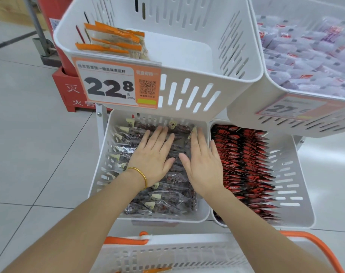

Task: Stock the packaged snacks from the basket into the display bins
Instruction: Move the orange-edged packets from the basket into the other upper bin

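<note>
1. Display bins, white slotted plastic: four in view, two upper, two lower.
2. Upper-left bin (pixel 189 89), top centre of the frame: small stack of orange-edged packets (pixel 112 42) in its left part, at least four, exact count unclear; rest of the bottom bare. Price tag (pixel 116 85) on the front, reading 22.8.
3. Upper-right bin (pixel 246 107), top right: filled with pale purple-white packets (pixel 305 56), too many to count. Second price tag (pixel 290 108) on its front, blurred.
4. Lower-left bin (pixel 104 164), centre: packed with clear packets of dark red snacks (pixel 167 200), layered, count unclear.
5. Lower-right bin (pixel 290 184), just beside it: red-and-black packets (pixel 246 164) standing on edge in two rows.
6. Left hand (pixel 154 154): flat on the dark red snacks, fingers (pixel 159 134) straight and spread, grasping nothing. Gold bangle (pixel 140 175) on the wrist.
7. Right hand (pixel 203 164): flat on the same packets, just beside the left, fingers (pixel 199 138) straight, grasping nothing.
8. Basket (pixel 187 241), bottom of the frame: white, one orange handle (pixel 315 245); contents mostly out of view.
9. Red stand (pixel 69 91), upper left, on the tiled floor (pixel 29 154).
</note>
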{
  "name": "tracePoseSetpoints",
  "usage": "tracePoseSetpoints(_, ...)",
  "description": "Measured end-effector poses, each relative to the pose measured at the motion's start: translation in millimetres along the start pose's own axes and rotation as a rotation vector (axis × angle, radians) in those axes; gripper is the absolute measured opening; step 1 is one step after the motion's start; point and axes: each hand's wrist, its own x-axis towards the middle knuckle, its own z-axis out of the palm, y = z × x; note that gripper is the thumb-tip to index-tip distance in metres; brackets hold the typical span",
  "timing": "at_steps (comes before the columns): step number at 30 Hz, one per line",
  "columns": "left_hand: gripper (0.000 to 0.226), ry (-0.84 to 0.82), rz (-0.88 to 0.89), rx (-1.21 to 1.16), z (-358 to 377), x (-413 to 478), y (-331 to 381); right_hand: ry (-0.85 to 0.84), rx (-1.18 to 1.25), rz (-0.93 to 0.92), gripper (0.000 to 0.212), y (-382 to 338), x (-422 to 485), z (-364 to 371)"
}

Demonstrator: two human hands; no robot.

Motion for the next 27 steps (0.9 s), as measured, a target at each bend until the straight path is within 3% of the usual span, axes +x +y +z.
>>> tracePoseSetpoints(17,0.064,0.024,0.001,-0.021,2.5,-6.0,1.6,-0.172,-0.126,-0.031,0.097,-8.5,15.2,3.1)
tracePoseSetpoints(27,0.064,0.009,0.005,-0.001,4.0,-8.2,1.8,-0.208,-0.169,-0.021,0.097,-14.6,2.1,0.8)
